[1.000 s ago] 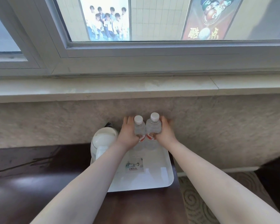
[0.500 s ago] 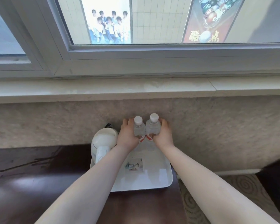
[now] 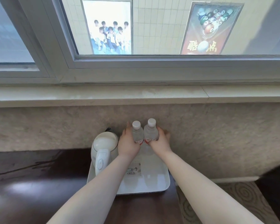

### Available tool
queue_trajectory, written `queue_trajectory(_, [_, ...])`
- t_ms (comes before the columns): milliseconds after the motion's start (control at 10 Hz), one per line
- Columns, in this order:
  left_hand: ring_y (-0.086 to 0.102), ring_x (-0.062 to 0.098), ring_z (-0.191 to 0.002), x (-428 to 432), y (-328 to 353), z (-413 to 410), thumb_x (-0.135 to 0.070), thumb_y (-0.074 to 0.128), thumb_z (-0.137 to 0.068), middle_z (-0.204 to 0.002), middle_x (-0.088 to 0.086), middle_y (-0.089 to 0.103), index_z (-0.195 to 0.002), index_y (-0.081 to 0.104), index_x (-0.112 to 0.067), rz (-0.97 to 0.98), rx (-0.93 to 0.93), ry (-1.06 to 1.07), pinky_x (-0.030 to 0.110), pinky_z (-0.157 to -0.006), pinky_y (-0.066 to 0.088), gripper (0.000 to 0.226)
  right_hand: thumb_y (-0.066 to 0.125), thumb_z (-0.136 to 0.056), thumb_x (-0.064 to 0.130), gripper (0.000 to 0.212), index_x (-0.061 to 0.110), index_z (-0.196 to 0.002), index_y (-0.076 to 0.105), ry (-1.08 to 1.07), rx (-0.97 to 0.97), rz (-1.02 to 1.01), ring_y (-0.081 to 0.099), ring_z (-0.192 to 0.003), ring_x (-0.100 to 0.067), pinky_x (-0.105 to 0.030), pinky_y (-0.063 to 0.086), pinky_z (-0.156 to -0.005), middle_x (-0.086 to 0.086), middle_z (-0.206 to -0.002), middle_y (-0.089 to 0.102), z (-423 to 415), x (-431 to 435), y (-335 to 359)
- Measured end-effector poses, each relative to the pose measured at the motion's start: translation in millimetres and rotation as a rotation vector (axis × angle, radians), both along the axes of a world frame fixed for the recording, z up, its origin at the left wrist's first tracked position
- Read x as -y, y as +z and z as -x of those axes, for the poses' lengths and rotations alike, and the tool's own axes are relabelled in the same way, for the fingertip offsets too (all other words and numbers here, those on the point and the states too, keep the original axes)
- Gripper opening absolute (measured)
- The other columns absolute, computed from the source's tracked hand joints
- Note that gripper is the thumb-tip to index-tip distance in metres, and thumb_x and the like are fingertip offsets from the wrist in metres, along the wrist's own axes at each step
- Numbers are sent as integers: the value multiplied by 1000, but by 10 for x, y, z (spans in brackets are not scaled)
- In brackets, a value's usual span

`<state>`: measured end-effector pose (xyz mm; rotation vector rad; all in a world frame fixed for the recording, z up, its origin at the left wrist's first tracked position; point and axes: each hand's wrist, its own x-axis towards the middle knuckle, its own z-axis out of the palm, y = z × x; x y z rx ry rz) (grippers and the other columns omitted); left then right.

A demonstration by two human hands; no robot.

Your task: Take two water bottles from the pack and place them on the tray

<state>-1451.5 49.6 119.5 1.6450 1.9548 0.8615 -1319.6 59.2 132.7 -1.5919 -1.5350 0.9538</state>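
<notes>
Two clear plastic water bottles with white caps and red-and-white labels, upright and side by side at the far end of a white rectangular plastic tray (image 3: pixel 158 185) on a dark glossy wooden table (image 3: pixel 39 191). Left bottle (image 3: pixel 137 133) wrapped by the left hand (image 3: pixel 128 143), right bottle (image 3: pixel 151 131) wrapped by the right hand (image 3: pixel 160 141). Label print too small to read. White electric kettle (image 3: pixel 103 147) just left of the hands. Small printed card (image 3: pixel 133 169) flat on the tray, text illegible. Beyond the window, red billiard-ball poster (image 3: pixel 212 28) bearing "酷点".

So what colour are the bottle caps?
White, both bottle caps, seen in the head view.
</notes>
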Motion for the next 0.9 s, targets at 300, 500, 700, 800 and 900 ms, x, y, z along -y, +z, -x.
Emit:
queue_trajectory(300, [53,34,-119,216,176,91,-17,56,-86,-128,15,58,-130,44,-12,82,128,-146,30,-89,40,46,63,-78,5,62,10,-133,36,60,-133,186,52,-101,-18,-34,43,-86,-4,-111,53,-155,119,52])
queue_trajectory(500, [33,36,-135,164,253,88,-25,46,-87,-151,19,21,-150,-4,-15,395,-236,-227,44,-109,31,80,56,-84,20,59,19,-140,36,183,205,184,44,-128,-35,-43,40,-102,-15,-141,48,-266,62,100])
queue_trajectory(700, [34,38,-128,238,254,33,-15,45,-86,-143,17,29,-149,-2,-10,393,-489,-196,44,-107,33,79,53,-84,30,81,28,-150,5,345,756,157,16,-144,-32,-54,27,-110,-5,-161,7,-359,68,158])
queue_trajectory(800, [35,33,-124,320,239,35,-15,47,-82,-135,13,38,-147,13,-9,295,-639,-192,43,-103,33,74,51,-82,16,85,28,-150,1,359,820,131,15,-144,-31,-52,27,-109,-6,-161,6,-400,137,188])
queue_trajectory(900, [37,31,-122,387,287,82,-16,48,-81,-131,11,43,-138,32,-11,183,-743,-187,39,-99,32,59,51,-80,14,86,26,-150,3,358,851,85,20,-142,-32,-51,30,-108,-8,-159,13,-461,191,267])
